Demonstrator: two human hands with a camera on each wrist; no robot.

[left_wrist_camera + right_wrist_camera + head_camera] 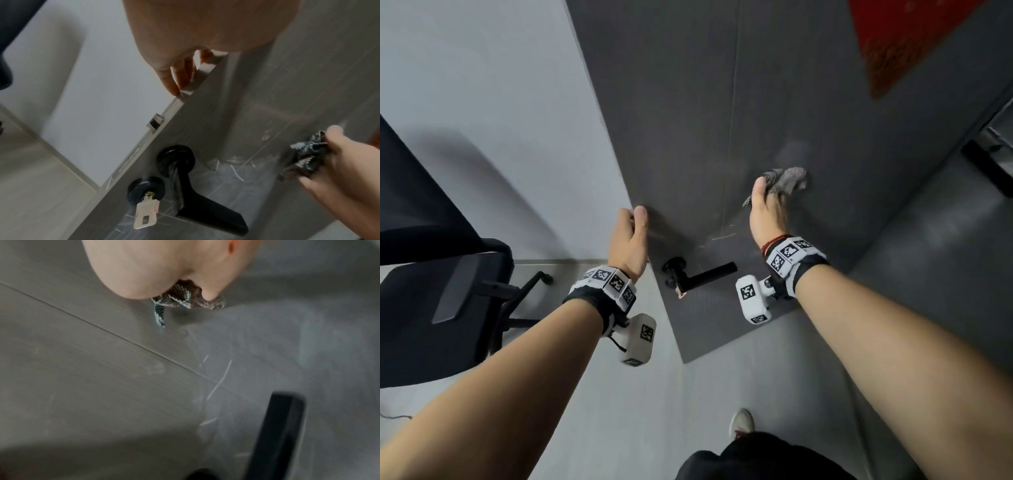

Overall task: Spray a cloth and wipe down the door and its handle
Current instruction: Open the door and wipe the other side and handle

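The dark grey door (722,102) stands ajar, its black lever handle (702,274) below both hands. My right hand (770,205) grips a bunched grey patterned cloth (787,180) and presses it on the door face above and right of the handle. In the right wrist view the cloth (180,300) peeks out under the palm, with the handle (275,434) below. My left hand (631,233) grips the door's free edge above the handle; its fingers (176,78) curl round that edge (191,91). A key (145,214) hangs in the lock under the handle (201,211).
A black office chair (448,301) stands at the left by the white wall (482,102). A red sheet (900,44) hangs on the door at top right. My shoe (741,423) is on the grey floor below. Wet streaks (218,386) mark the door near the handle.
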